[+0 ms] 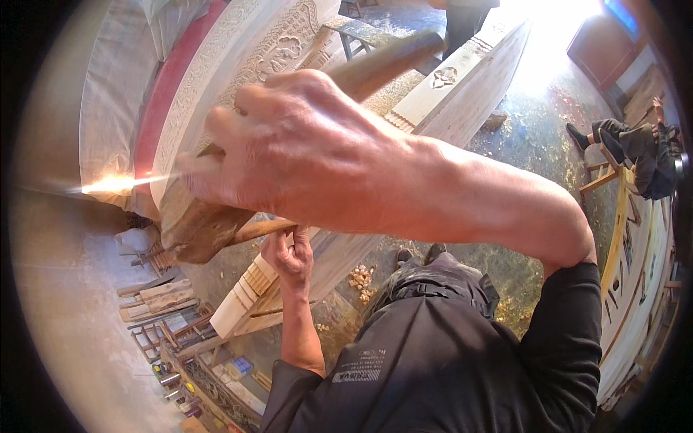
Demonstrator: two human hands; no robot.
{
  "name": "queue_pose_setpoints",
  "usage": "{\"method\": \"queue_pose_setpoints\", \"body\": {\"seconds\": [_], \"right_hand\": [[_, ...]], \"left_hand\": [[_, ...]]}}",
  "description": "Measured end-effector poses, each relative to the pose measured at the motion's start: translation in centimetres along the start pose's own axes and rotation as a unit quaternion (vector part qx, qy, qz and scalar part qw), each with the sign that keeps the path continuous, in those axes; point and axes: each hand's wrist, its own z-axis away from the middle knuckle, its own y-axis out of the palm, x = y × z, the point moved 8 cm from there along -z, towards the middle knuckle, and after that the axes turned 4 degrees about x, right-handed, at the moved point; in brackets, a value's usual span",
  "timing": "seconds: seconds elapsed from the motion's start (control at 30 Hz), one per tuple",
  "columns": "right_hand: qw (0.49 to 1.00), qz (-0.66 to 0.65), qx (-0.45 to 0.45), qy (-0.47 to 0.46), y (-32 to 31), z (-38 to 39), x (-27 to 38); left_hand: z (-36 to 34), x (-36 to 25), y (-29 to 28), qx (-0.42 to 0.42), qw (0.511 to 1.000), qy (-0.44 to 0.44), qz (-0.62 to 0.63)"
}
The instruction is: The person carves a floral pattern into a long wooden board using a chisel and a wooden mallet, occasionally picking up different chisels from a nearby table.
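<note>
My right hand (303, 137) reaches across the upper middle, its bent fingers closed round a brown wooden tool (202, 227). One blocky end shows below the fingers; a long blurred length rises past the wrist to the upper right. The exact kind of tool is unclear. Lower and nearer, my left hand (289, 254) pinches a thin tapered wooden handle (261, 229) that runs up to the blocky end. Whether the two wooden parts are joined is hidden. Beneath both hands lies a long pale carved wooden beam (469, 94), with stepped grooves and a flower motif.
A large carved panel (278, 50) with a red band stands at the upper left. Tools and wood offcuts (162, 296) lie at the lower left, and wood chips (362, 280) on the floor. Another person (639, 151) sits at the far right, beside a long pale board (628, 289).
</note>
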Motion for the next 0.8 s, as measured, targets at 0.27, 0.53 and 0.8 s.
{"method": "queue_pose_setpoints", "body": {"seconds": [0.27,0.53,0.8], "right_hand": [[0.999,-0.012,0.005,0.037,-0.5,-0.9,0.1],[0.996,-0.072,-0.031,0.043,-1.8,-1.2,-0.1],[0.996,0.024,0.024,0.080,1.1,3.2,-4.5]], "left_hand": [[0.5,0.6,0.1,-0.019,0.999,0.030,-0.028],[0.6,0.4,-0.2,-0.030,0.997,0.050,-0.041],[1.6,1.5,0.6,0.033,0.999,-0.027,-0.024]]}}
